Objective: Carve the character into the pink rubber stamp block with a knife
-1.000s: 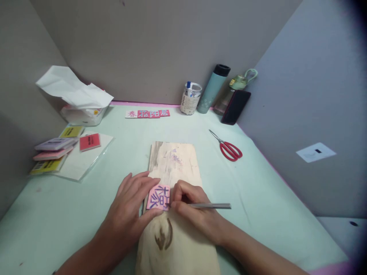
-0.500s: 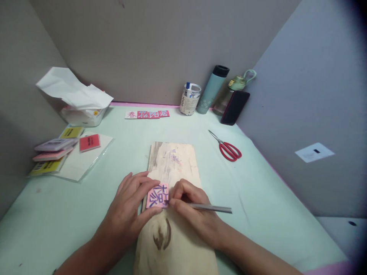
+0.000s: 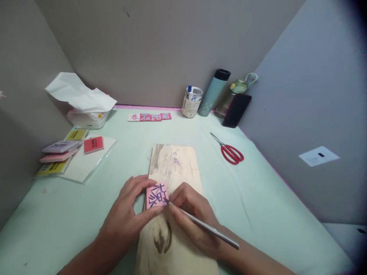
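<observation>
A small pink square block (image 3: 152, 195), like a carving rubber, lies on the wooden board (image 3: 183, 172) and bears a purple written character. My left hand (image 3: 130, 208) pinches it, thumb along the near edge and index finger at the far left corner. In my right hand (image 3: 193, 214), a slim silver craft knife (image 3: 213, 230) is gripped like a pen. Its dark pointed tip meets the block's right side, over the purple strokes; whether it cuts in cannot be made out.
Red-handled scissors (image 3: 231, 153) lie right of the board. Behind stand a jar of pens (image 3: 190, 107), a blue flask (image 3: 213, 93), a green-lidded bottle (image 3: 239, 86) and a phone (image 3: 237, 110). Lettered tiles (image 3: 150, 117) line the back. Packaged blocks (image 3: 59, 156) and a paper-filled tub (image 3: 90, 118) occupy the left.
The knife's handle end has swung down toward me, so it slants more steeply. My left hand still holds the block, which has turned slightly. The whole view has shifted a little.
</observation>
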### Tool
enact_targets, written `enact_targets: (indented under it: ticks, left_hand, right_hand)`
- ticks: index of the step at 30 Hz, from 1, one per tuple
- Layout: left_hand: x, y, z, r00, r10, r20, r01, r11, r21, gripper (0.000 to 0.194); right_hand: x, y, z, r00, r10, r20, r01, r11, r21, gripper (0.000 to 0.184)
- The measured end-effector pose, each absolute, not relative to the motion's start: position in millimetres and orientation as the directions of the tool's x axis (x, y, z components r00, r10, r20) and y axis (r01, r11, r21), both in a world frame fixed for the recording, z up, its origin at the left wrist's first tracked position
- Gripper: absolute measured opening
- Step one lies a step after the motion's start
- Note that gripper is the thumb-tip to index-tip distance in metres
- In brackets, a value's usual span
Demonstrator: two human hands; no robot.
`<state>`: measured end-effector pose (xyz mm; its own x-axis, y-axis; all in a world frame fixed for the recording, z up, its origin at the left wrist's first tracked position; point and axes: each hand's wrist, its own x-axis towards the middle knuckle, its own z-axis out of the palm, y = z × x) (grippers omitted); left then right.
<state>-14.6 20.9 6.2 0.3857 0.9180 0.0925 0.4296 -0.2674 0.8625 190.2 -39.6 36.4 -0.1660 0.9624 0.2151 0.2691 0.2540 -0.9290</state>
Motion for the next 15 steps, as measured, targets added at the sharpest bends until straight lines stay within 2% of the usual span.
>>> enact_targets:
  ticks: [8, 11, 15]
  left_hand:
    - [-12.8, 18.3, 16.3, 0.317, 0.947, 0.048, 0.420, -0.186, 0.888, 0.037]
    - [-13.3, 18.8, 18.1, 0.314, 0.948, 0.050, 0.425, -0.187, 0.885, 0.036]
    - [-12.8, 19.2, 18.8, 0.311, 0.949, 0.051, 0.422, -0.187, 0.887, 0.035]
  right_hand:
    - [186.2, -39.0, 38.7, -0.166, 0.870, 0.464, 0.370, 0.491, -0.788, 0.015]
    - [185.1, -39.6, 39.0, -0.162, 0.856, 0.490, 0.375, 0.513, -0.772, 0.016]
    - [184.2, -41.3, 37.4, -0.113, 0.891, 0.440, 0.346, 0.451, -0.823, 0.015]
